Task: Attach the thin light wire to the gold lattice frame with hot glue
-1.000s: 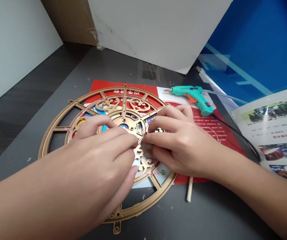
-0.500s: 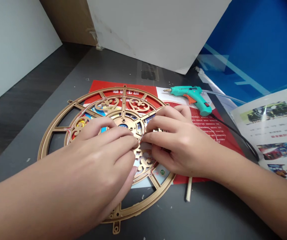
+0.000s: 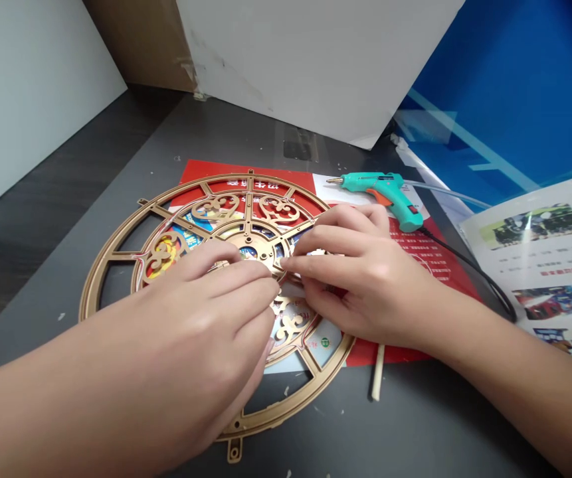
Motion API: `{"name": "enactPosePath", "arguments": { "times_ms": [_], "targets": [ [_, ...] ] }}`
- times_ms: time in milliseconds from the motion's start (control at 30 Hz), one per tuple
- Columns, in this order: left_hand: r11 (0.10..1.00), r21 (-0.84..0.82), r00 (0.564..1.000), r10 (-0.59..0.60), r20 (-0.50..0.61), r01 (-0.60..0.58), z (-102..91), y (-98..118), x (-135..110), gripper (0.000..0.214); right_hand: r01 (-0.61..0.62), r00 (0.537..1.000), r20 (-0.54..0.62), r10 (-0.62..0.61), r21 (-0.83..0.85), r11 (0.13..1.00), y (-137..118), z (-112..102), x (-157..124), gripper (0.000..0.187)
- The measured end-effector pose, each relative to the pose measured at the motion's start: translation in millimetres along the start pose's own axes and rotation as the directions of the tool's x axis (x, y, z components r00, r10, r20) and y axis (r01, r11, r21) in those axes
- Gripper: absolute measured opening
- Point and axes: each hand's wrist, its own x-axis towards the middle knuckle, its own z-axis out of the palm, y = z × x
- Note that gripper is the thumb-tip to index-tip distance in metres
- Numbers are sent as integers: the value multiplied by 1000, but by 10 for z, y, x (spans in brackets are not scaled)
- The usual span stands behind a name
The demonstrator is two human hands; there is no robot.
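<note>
My left hand [image 3: 200, 312] and my right hand [image 3: 365, 279] are touching the round gold fretwork wheel [image 3: 286, 413] near its centre | fingers curling, tips nearly together, clamping I cannot tell | teal glue gun [image 3: 385, 189] lying upper right

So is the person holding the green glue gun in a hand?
No, the green glue gun lies on the red paper, while the left hand and right hand are both on the gold lattice wheel.

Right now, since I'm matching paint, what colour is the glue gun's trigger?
The trigger is orange, best seen in the head view.
</note>
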Motion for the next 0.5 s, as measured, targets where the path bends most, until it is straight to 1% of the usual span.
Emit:
{"name": "enactPosePath", "arguments": {
  "times_ms": [100,167,300,433,500],
  "targets": [
    [1000,-27,1000,-14,27,14,-5,6,18,17,-5,1000,8,5,0,1000,11,-1,-3,31],
    [999,-35,1000,-10,19,11,-12,13,36,17,-12,999,44,11,5,1000,9,1,-2,31],
    [999,-39,1000,-3,22,4,-33,23,70,18,-16,998,67,14,25,1000,-2,11,0,30],
    [999,-43,1000,-4,19,5,-45,27,83,17,-37,997,69,32,86,996,2,22,-3,27],
    [999,-52,1000,-3,13,4,-45,28,82,15,-41,999,35,37,111,993,13,22,-8,26]
  ]
}}
